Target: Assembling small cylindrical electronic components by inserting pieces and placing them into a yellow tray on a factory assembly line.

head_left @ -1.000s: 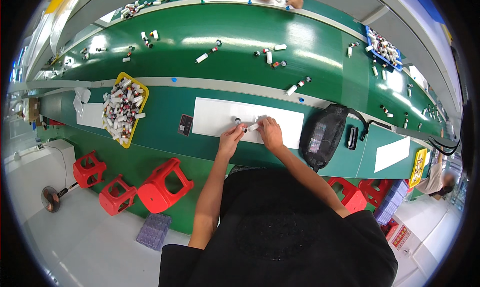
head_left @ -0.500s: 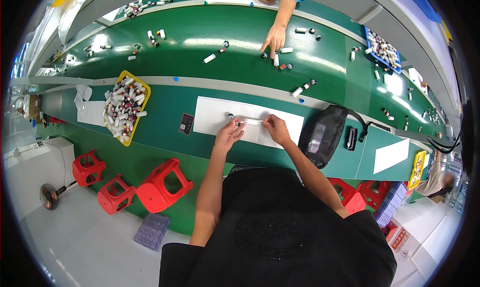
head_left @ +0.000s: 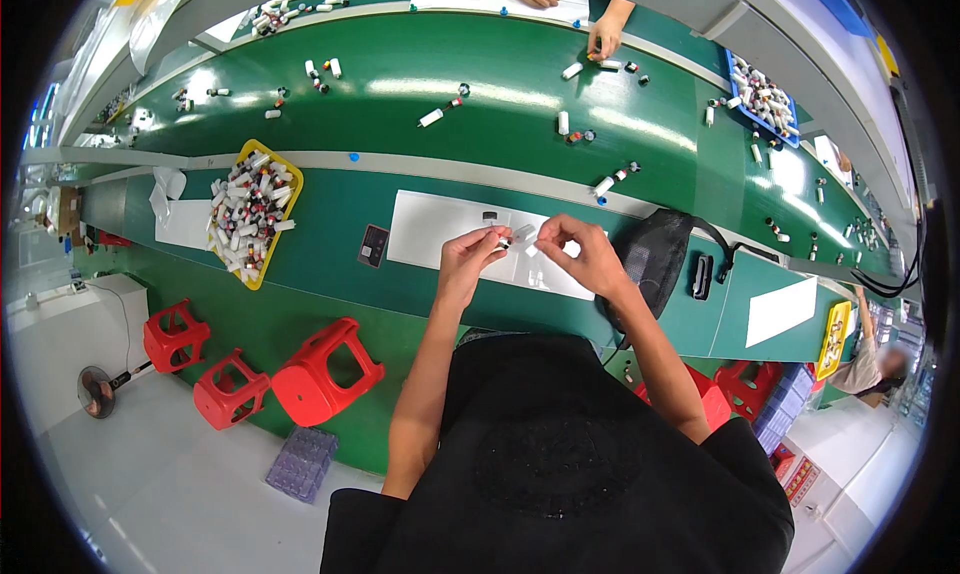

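Note:
My left hand (head_left: 470, 257) and my right hand (head_left: 582, 249) meet above a white sheet (head_left: 425, 232) on the green workbench (head_left: 330, 224). Between their fingertips they pinch a small white tube-like part (head_left: 522, 236), the left hand on its dark end, the right on its white end. Another small clear part (head_left: 535, 276) lies on the sheet under my hands, and a small dark piece (head_left: 489, 216) lies just beyond them.
A yellow tray (head_left: 222, 259) of several white and dark tubes sits to the left. A black bag (head_left: 655, 259) lies right of my hands. Beyond is a green conveyor (head_left: 500, 84) with scattered tubes; another person's hands (head_left: 605, 36) work across it. Red stools (head_left: 325, 369) stand below left.
My hands lifted off the sheet and came together holding the small part. The other person's hand drew back from the middle of the conveyor to its far edge.

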Demonstrator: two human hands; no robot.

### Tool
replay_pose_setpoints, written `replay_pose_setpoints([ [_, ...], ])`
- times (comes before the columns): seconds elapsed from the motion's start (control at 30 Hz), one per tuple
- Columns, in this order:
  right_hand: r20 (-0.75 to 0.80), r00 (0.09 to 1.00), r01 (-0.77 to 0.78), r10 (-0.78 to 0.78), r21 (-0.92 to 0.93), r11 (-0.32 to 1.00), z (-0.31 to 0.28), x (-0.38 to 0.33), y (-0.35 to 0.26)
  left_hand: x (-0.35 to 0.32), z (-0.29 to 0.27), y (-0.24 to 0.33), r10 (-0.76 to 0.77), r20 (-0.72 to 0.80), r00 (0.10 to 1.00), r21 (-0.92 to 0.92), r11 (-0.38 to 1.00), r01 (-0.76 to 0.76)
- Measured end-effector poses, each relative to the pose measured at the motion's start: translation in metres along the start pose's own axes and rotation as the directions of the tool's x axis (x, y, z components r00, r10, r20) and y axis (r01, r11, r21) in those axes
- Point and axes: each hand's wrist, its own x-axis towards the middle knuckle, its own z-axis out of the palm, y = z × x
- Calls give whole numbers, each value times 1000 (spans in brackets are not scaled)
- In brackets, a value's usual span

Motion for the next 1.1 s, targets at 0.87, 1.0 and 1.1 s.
replay_pose_setpoints([
  [0.87,-170,973,114,-154,-224,968,4,19,-54,-23,38,63,132,136,982,125,981,-149],
  [1.0,-13,981,-195,195,46,980,8,6,-44,-33,39,83,67,265,962,245,960,-134],
  [1.1,212,962,-253,172,450,856,6,-9,-38,-40,39,92,-24,441,897,280,954,-112],
])
